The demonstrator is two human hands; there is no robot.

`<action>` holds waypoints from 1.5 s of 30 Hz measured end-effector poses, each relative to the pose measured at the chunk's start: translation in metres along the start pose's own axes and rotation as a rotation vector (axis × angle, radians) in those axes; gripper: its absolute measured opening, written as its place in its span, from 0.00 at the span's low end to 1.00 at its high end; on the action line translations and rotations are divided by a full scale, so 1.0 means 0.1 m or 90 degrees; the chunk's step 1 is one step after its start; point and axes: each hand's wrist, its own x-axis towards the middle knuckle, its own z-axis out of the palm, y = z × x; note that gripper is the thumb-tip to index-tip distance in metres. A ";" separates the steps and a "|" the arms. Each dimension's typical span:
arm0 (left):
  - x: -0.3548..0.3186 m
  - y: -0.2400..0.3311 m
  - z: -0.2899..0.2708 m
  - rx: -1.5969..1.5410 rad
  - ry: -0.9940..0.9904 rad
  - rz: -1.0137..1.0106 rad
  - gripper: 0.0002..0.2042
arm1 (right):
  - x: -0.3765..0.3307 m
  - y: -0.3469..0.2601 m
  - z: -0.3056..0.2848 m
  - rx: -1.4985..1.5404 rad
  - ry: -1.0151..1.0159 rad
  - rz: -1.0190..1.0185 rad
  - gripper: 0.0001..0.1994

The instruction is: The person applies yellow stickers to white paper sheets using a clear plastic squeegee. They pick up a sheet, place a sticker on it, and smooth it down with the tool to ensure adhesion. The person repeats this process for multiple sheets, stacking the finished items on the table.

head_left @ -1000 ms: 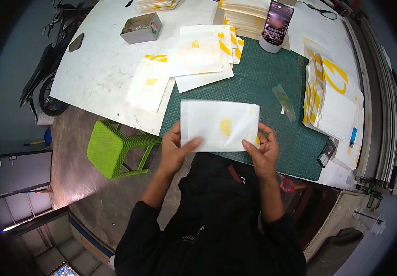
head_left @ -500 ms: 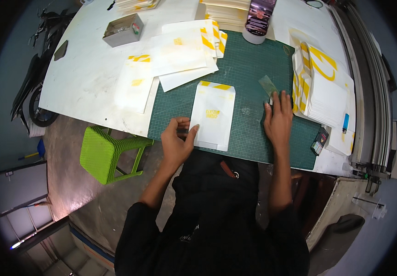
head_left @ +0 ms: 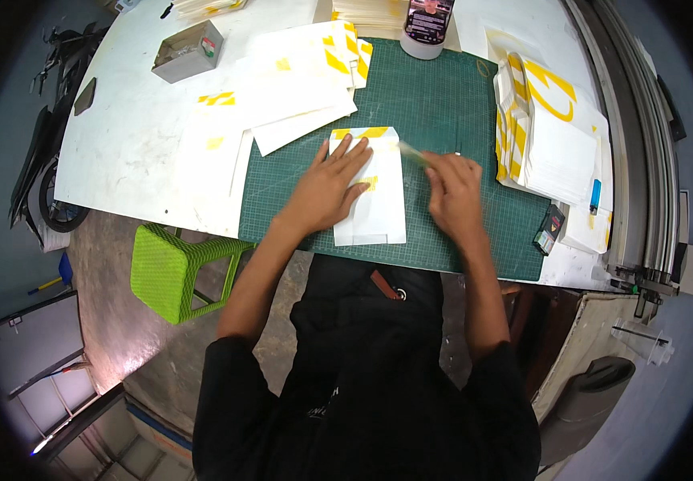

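Note:
A white sheet with yellow stripes along its far end lies flat on the green cutting mat. My left hand rests palm down on the sheet, fingers spread, pressing it to the mat. My right hand sits just right of the sheet, its fingers closed on a small pale green translucent scraper whose end points toward the sheet's upper right corner.
Loose white and yellow sheets overlap at the mat's left. A stack of yellow-marked sheets lies on the right, with a small black tool near the table edge. A grey box and a tape roll stand further back. A green stool stands below.
The sheet went from held up in both hands to lying flat on the mat. My right hand reached right, picked up the scraper and came back beside the sheet; my left hand slid onto it.

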 end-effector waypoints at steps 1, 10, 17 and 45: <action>0.02 -0.02 -0.01 -0.055 -0.019 -0.026 0.28 | -0.01 -0.01 0.05 0.007 -0.028 -0.038 0.17; 0.04 -0.03 -0.11 -0.161 -0.053 -0.046 0.31 | -0.67 -0.41 -0.26 0.091 -0.252 -0.150 0.20; 0.03 -0.17 -0.15 -0.309 -0.105 -0.081 0.37 | -0.38 -0.57 -0.01 0.160 -0.115 -0.129 0.17; -1.26 0.42 -0.24 0.068 0.051 0.058 0.29 | -0.74 0.18 -0.29 -0.058 0.194 0.167 0.15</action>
